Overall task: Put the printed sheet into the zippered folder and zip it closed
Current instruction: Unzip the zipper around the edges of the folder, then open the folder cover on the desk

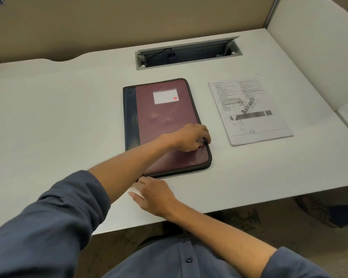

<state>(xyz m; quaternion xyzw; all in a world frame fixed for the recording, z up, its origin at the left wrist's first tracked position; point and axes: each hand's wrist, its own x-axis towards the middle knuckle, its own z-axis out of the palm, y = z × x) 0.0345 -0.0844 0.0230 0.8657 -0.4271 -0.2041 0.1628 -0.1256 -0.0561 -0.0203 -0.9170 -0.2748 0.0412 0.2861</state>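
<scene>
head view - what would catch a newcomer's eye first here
The maroon folder lying flat mid-desk draws the eye, with the left hand reaching across to pinch at its right edge, apparently at the zipper. The right hand rests on the desk at the folder's near edge. To the right of the folder, apart from it, lies the printed sheet, not yet inside.

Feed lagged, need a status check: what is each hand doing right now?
Left hand: closed, pinching at the zip on the folder's right edge.
Right hand: open, flat on the desk at the folder's near edge, holding nothing.
</scene>
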